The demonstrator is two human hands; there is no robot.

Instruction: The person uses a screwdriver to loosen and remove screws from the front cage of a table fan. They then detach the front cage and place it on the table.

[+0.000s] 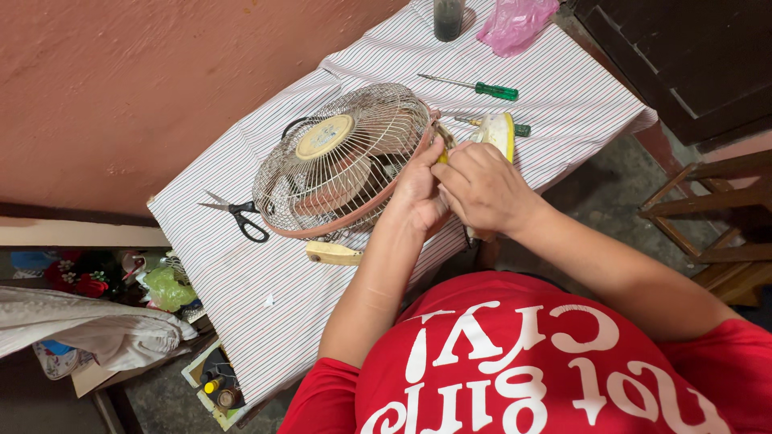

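On striped cloth [563, 88], both hands grip round wire fan [342, 161].

head camera, looking steeply down, close

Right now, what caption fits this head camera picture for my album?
Both hands, left hand and right hand, work at the rim of a small fan on a striped cloth, scissors nearby.

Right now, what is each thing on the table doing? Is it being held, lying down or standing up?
Fan: tipped over on the striped cloth, wire cage on.
Left hand: gripping the fan's rim.
Right hand: closed, pressed against the left hand at the rim.
Scissors: lying flat, slightly open.
Green screwdriver: lying flat, untouched.
Dark cup: standing upright.
Pink bag: crumpled.
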